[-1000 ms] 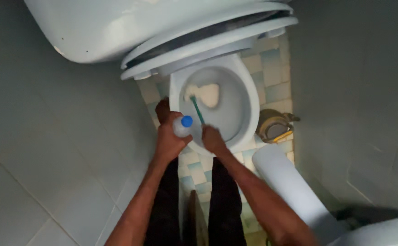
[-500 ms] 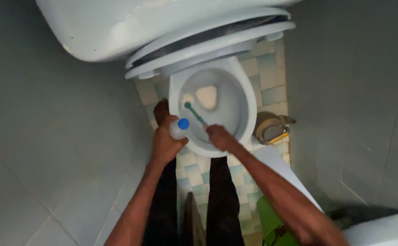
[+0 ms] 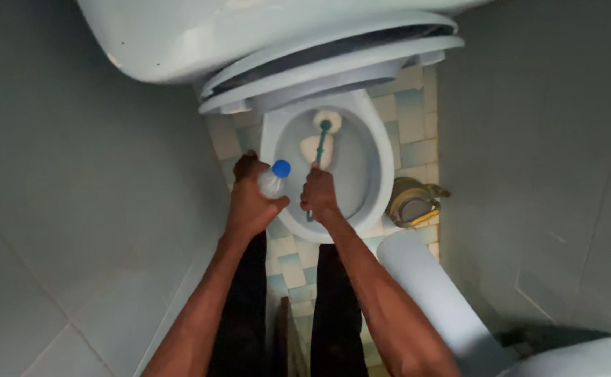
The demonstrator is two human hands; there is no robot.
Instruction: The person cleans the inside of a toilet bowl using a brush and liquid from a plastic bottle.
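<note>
- Grey tiled wall point(image 3: 75, 230) fills the left side, and nothing on it is being touched.
- A small clear bottle point(image 3: 272, 179) with a blue cap is gripped in the left hand point(image 3: 249, 202), fingers wrapped tight around its body; it is held upright just over the near-left rim of the toilet bowl point(image 3: 368, 167), and the cap appears to be on, so no pouring is judged to be under way.
- A green-handled toilet brush point(image 3: 323, 139) is clenched in the right hand point(image 3: 318, 192), fingers closed in a fist around the handle end; its white head is pressed against the far inner wall of the bowl.
- Scrubbing is judged to be in progress; whether cleaner lies in the bowl cannot be told.
- The seat and lid point(image 3: 333, 59) are raised; rinsing and putting the brush away are judged to remain.
- A round brass-coloured holder point(image 3: 411, 204) stands on the floor right of the bowl.
</note>
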